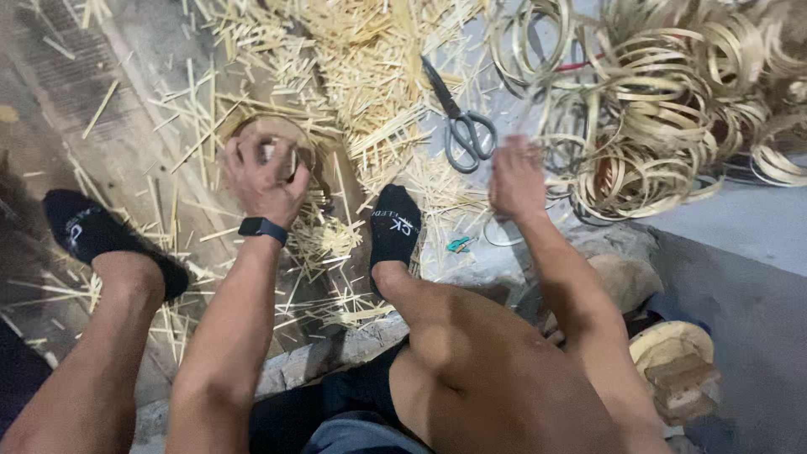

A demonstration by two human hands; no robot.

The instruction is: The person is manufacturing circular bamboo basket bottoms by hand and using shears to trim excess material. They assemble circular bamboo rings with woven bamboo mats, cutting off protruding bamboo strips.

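Both hands busy: left hand grips a bamboo ring (scissors nearby).

The left hand is on a ring that lies on the floor, left of the scissors. The right hand is just right of the scissors. A heap of hoops lies right of that hand. Sticks lie behind and between the hands. One foot rests between the hands, the other foot far left.
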